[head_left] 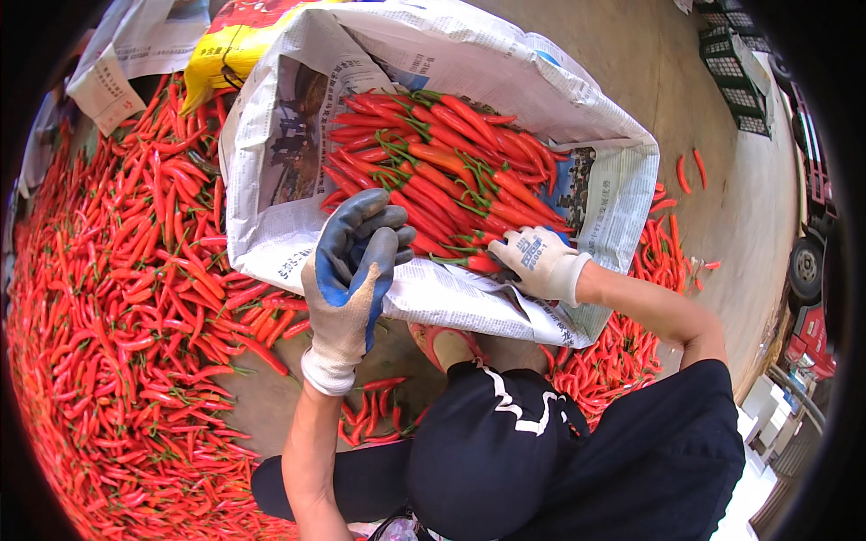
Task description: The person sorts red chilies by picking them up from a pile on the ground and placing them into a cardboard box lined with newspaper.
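Red chili peppers (440, 169) with green stems lie in rows inside a box lined with newspaper (467, 40). My left hand (358, 264), in a knitted glove with a blue-grey coated palm, is raised over the box's near left edge. Its fingers curl loosely around a hollow palm, and I see nothing held there. At the near right corner of the box, my right hand (538, 260) rests palm down against the peppers, in a pale glove bearing print. Its fingertips are partly hidden, so a grip on a pepper cannot be made out.
A large heap of loose chilies (135, 324) spreads along the left. A smaller pile (609, 365) lies right of my foot (450, 348). Beyond the box is a yellow and red bag (226, 51). Dark plastic crates (734, 81) and a vehicle wheel (806, 269) stand at right.
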The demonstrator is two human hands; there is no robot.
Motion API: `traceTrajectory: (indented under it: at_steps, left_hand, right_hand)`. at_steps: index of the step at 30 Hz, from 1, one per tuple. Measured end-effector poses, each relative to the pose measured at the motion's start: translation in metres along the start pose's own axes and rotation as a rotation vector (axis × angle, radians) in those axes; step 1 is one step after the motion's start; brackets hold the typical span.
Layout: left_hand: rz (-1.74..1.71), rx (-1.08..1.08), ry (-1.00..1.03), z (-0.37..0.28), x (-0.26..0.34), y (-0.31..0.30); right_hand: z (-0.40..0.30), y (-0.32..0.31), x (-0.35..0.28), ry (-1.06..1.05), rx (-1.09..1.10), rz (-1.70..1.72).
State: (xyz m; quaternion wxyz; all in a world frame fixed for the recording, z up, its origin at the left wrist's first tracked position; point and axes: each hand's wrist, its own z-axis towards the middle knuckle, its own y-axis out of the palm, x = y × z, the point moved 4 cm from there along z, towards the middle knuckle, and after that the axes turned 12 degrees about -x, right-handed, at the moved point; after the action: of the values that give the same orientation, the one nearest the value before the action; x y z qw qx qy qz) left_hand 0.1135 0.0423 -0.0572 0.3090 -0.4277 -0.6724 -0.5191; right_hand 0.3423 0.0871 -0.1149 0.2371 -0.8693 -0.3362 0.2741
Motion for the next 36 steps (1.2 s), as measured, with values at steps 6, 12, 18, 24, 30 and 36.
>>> traceTrajectory:
  at_steps: [6,12,18,24,30,36]
  left_hand:
    - [-0.149,-0.072,0.083,-0.002,-0.003,-0.013]
    - [-0.2,-0.183,0.215,-0.023,0.012,-0.022]
    - [0.592,-0.125,0.383,-0.09,0.053,-0.057]
    - [0.716,0.065,0.129,-0.198,0.057,-0.138]
    - [0.087,0.393,0.063,-0.302,0.02,-0.262]
    - [-0.155,0.919,0.219,-0.406,-0.037,-0.379]
  right_hand:
    - [-0.001,-0.056,-0.009,0.124,0.288,0.092]
    - [0.04,-0.013,0.013,0.34,0.395,-0.097]
    - [0.05,0.013,0.022,0.349,0.518,-0.216]
    - [0.031,-0.006,0.031,0.309,0.573,0.014]
    - [0.026,-0.103,-0.073,-0.198,0.958,0.383]
    - [0.126,-0.113,-0.346,-0.563,0.34,0.093]
